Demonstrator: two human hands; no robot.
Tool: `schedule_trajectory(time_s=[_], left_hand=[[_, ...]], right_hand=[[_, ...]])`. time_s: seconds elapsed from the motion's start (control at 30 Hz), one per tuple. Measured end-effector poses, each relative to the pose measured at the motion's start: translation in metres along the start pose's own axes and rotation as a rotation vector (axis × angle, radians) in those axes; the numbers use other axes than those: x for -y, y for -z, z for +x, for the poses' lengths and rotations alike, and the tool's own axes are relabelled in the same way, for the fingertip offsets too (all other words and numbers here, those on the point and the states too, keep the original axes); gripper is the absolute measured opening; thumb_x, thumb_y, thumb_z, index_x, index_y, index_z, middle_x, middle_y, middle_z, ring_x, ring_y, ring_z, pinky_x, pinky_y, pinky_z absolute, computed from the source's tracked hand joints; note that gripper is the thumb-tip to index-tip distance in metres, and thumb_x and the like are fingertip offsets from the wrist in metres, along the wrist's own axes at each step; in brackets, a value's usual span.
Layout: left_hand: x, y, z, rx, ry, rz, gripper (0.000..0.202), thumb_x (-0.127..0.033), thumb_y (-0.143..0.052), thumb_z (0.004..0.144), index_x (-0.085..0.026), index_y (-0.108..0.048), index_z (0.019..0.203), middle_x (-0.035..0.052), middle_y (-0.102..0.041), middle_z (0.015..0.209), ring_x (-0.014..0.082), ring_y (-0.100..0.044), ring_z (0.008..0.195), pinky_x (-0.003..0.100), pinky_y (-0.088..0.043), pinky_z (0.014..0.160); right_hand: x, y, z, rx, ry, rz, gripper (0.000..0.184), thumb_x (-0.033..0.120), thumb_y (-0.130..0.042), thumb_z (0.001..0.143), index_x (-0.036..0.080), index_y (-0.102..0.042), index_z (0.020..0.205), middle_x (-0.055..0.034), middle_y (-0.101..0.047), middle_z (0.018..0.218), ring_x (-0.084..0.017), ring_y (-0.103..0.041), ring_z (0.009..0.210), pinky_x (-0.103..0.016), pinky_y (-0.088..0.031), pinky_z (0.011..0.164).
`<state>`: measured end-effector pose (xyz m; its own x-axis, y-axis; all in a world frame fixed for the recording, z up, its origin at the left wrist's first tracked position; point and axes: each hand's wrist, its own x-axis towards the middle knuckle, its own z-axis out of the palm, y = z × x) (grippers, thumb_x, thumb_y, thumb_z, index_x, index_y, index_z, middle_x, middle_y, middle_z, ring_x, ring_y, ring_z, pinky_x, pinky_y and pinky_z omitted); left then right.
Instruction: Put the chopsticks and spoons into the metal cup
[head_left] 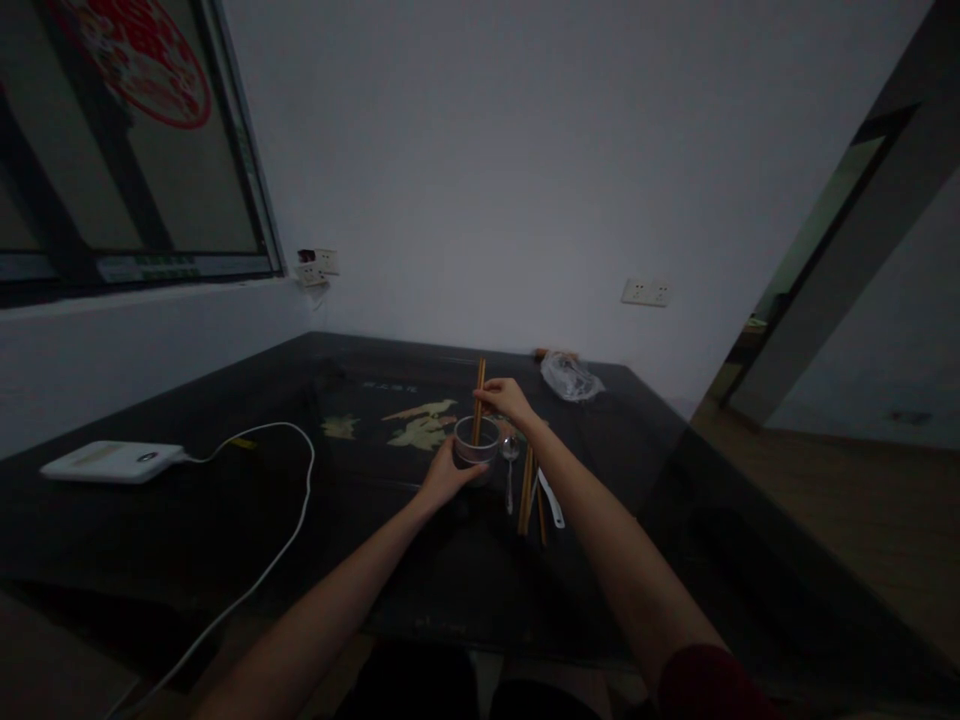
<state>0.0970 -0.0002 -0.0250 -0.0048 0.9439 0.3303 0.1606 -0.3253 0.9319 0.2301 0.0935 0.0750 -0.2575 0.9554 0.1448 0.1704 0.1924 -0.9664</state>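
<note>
Seen from above our own forearms, both of our hands meet at a clear glass cup (477, 441) standing on the dark table (225, 520) in a dim room. Our left hand (444, 478) is curled partway around the near side of the cup, fingers wrapped against its wall, steadying it from below and the left. Our right hand (508, 399) hovers just above and behind the cup's rim with the fingers pinched closed on a pair of wooden chopsticks (478, 400), which stand nearly upright with their lower ends inside the cup and their tops rising above the hand.

Just to the right of the cup, a metal spoon (510, 462) lies flat on the table, its bowl toward the far side. Beside it, partly under our right forearm, lie more wooden chopsticks (526, 492) and a white utensil (552, 503) whose exact kind we cannot make out in the low light. Farther back on the table, near the wall, sits a crumpled clear plastic bag (570, 377). Well off to the left, a flat white device (112, 461) rests on the table with a white cable (289, 520) looping from it toward the near edge.
</note>
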Motion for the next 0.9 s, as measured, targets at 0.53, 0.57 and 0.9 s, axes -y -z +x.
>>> schedule_trajectory(time_s=[0.53,0.57,0.9], left_hand=[[0.0000,0.0001,-0.0002,-0.015,0.011,0.021,0.063,-0.028,-0.079,0.057,-0.014,-0.052,0.112,0.0132,-0.062,0.114,0.0270,-0.058,0.107,0.041,-0.043,0.094],[-0.0002,0.0000,-0.0001,-0.014,0.004,0.019,0.063,-0.028,-0.079,0.057,-0.014,-0.052,0.112,0.0131,-0.061,0.114,0.0267,-0.058,0.107,0.041,-0.043,0.094],[0.0012,0.0003,0.0001,-0.011,0.000,0.005,0.066,-0.027,-0.079,0.057,-0.015,-0.051,0.116,0.0124,-0.060,0.117,0.0266,-0.056,0.110,0.041,-0.040,0.097]], right_hand=[[-0.0038,0.0049,-0.0062,0.030,0.032,0.029,0.011,0.018,-0.068,0.074,0.014,-0.061,0.066,0.0030,-0.063,0.054,-0.008,-0.056,0.044,-0.017,-0.049,0.046],[-0.0039,0.0052,-0.0063,0.037,0.031,0.035,0.011,0.018,-0.068,0.074,0.014,-0.061,0.067,0.0030,-0.063,0.054,-0.008,-0.057,0.044,-0.017,-0.049,0.047],[-0.0015,0.0031,-0.0083,0.014,0.029,0.051,0.011,0.020,-0.068,0.074,0.013,-0.061,0.068,-0.0004,-0.067,0.061,-0.009,-0.060,0.049,-0.015,-0.049,0.046]])
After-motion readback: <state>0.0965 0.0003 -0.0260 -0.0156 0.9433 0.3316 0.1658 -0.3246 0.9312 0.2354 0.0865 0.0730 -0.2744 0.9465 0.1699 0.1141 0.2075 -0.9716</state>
